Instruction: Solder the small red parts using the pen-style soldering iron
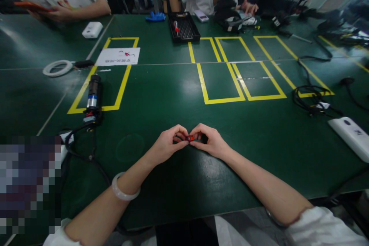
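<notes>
My left hand [168, 144] and my right hand [209, 141] meet at the middle of the green table [178, 96], both resting on its surface. Their fingers are curled and pinched together on a small red and black part [191, 138] held between the fingertips. The part is mostly hidden by the fingers. A pale bangle [124, 189] sits on my left wrist.
A black cylindrical tool [92, 98] with a cable lies left, inside yellow tape outlines. A tape roll [57, 67], a paper sheet [118, 56], a black bit case [183, 27], tangled cables [313, 96] and a white device [350, 136] lie around. Other people sit at the far edge.
</notes>
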Available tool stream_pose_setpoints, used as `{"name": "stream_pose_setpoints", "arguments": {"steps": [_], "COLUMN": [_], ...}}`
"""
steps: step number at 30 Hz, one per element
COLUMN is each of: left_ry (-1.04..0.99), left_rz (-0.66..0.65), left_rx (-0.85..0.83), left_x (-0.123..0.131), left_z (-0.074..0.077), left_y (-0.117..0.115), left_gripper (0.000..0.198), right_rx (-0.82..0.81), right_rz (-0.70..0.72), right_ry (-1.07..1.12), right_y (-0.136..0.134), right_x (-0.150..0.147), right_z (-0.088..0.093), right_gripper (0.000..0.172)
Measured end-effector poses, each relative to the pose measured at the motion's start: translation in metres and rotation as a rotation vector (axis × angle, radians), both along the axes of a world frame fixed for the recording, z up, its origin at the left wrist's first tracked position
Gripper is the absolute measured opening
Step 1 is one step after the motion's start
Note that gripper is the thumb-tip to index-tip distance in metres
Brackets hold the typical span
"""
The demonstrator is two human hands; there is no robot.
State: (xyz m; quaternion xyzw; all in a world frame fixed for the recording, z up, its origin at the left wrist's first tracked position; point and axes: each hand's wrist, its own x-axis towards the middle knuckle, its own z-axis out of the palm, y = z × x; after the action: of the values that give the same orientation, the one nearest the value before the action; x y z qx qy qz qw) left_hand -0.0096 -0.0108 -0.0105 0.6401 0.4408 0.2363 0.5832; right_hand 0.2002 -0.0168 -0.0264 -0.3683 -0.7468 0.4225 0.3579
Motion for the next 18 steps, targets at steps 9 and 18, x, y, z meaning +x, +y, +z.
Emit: {"name": "stream_pose_setpoints", "arguments": {"steps": [9, 18], "left_ry": [-0.019, -0.142], "left_rz": [-0.032, -0.002], "left_rx": [-0.015, -0.105], "left_x": [-0.001, 0.000], "left_z": [-0.001, 0.000], "left_y": [0.000, 0.000], "left_gripper": [0.022, 0.027], "right_rx": [-0.009, -0.292], "right_rz": [-0.012, -0.066], "right_ry": [0.063, 0.128], "right_y": [-0.001, 0.000], "right_x": [-0.003, 0.000], "right_z": [0.001, -0.009], "right_gripper": [0.013, 0.019]}}
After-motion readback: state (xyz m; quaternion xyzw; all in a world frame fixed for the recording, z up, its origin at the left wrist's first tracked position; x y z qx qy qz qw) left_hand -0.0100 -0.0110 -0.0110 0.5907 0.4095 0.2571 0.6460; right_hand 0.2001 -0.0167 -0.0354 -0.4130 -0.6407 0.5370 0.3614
